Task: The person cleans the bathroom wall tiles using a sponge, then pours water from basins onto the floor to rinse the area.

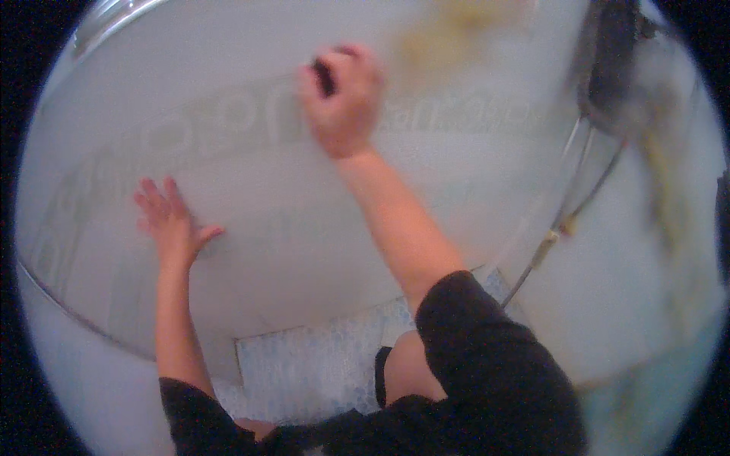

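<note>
My left hand (pixel 169 216) is spread out on a pale, hazy wall panel (pixel 304 235), thumb out to the side and nothing in it. Higher up and further right, my right hand (pixel 348 106) is closed around a small dark object (pixel 325 78). Most of that object is hidden by the fingers, so its kind cannot be told. It is at a greyish band (pixel 205 121) with pale rounded shapes that runs across the panel.
A blurred dark grey box-like unit (pixel 608 72) with thin hoses (pixel 566 216) hangs at the right. Yellowish smears (pixel 449 42) show at the top. A curved shiny metal edge (pixel 106 26) is at the upper left. Below lies a blue-and-white patterned floor (pixel 293 368).
</note>
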The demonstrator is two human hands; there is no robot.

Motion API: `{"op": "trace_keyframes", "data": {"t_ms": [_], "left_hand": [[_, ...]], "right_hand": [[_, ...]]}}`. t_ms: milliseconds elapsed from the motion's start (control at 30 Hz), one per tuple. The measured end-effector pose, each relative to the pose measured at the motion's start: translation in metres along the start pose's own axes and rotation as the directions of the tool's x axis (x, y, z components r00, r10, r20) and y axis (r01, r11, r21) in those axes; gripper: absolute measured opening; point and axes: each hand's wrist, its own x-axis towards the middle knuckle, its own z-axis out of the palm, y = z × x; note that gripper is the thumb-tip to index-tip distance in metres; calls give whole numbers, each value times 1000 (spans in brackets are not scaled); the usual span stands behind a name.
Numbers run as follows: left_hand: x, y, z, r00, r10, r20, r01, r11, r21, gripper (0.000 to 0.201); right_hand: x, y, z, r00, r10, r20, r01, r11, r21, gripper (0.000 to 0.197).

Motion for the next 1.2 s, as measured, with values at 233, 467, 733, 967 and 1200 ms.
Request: {"op": "trace_keyframes", "data": {"t_ms": [233,467,733,967,1200], "left_hand": [[66,5,63,999,-7,37,9,999,-47,147],[110,-9,110,999,-37,7,38,998,-41,148],[108,-5,105,984,-92,154,93,996,2,141],[123,73,62,956,-45,-289,-174,705,-688,57],[153,138,55,870,-288,-401,-241,461,-854,50]], "right_hand": [[-9,104,34,913,-29,408,46,998,-32,31],[-19,264,0,993,-55,105,102,847,-521,25],[-54,54,163,980,-79,181,91,994,-56,35],[-47,-4,167,958,182,221,-201,977,66,35],[-25,3,134,759,139,636,-279,952,125,28]]}}
